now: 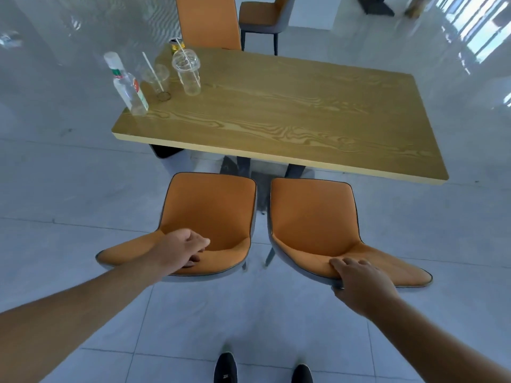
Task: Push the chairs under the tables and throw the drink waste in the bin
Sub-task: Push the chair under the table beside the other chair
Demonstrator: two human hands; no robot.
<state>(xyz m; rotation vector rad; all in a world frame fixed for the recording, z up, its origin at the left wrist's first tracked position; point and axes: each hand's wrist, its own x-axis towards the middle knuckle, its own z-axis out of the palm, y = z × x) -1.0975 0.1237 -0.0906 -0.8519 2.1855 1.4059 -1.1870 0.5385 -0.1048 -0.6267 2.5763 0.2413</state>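
Two orange chairs stand side by side in front of the wooden table, their seats outside its near edge. My left hand grips the top of the left chair's backrest. My right hand grips the top of the right chair's backrest. On the table's far left corner stand a clear plastic bottle, a plastic cup with a straw, a domed-lid plastic cup and a can.
A third orange chair stands pushed in at the table's far side. Another chair stands farther back on the glossy tiled floor. My shoes are at the bottom edge. No bin is in view.
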